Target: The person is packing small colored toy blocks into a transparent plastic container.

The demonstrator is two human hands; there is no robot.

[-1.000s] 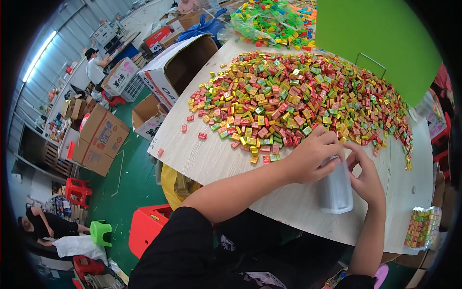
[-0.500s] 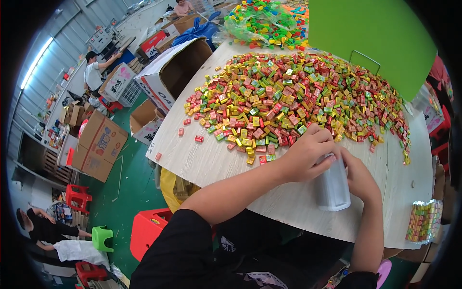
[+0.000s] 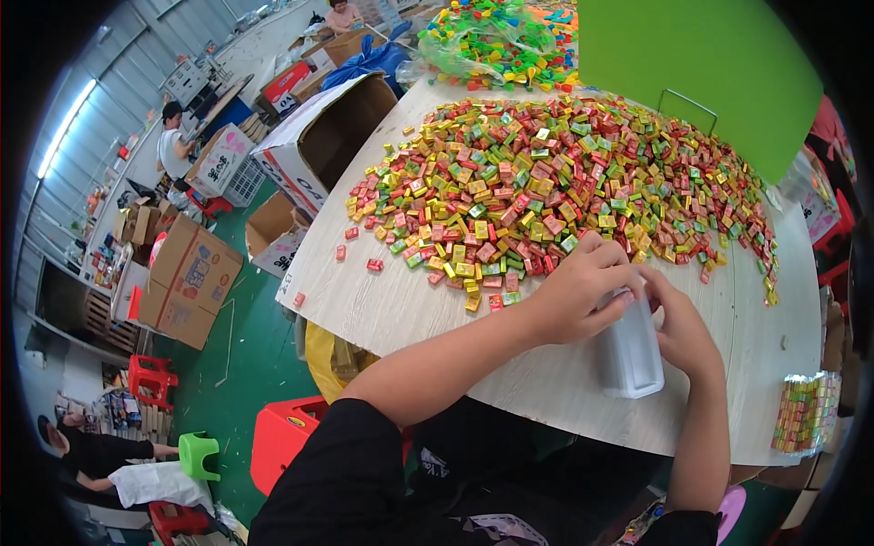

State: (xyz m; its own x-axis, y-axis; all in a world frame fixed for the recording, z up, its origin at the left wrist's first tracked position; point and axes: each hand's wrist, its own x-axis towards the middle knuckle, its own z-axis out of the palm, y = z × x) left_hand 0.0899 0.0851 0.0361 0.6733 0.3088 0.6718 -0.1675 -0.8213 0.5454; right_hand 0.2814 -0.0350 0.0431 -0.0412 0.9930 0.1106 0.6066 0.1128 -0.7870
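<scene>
Both hands are at a long, translucent plastic container (image 3: pixel 637 364) that lies tilted near the table's front edge. My left hand (image 3: pixel 587 289) is closed at its far end, fingers bent over the top. Along the right side, the fingers of my right hand (image 3: pixel 681 326) wrap round it; part of the grip is hidden. Just beyond my knuckles spreads a large heap of small wrapped sweets (image 3: pixel 510 196) in red, yellow, green and orange foil. What the container holds, if anything, cannot be made out.
A clear pack of sweets in rows (image 3: pixel 805 414) lies at the table's right edge. Behind the heap stand a green panel (image 3: pixel 701 73) and a bag of colourful plastic pieces (image 3: pixel 496 45). An open carton (image 3: pixel 319 146) adjoins the table's left side; a red stool (image 3: pixel 284 441) stands below.
My hands and the container keep nearly the same place, with only slight finger movement on the right. The view has shifted a little. A person at the far left has drawn an arm in.
</scene>
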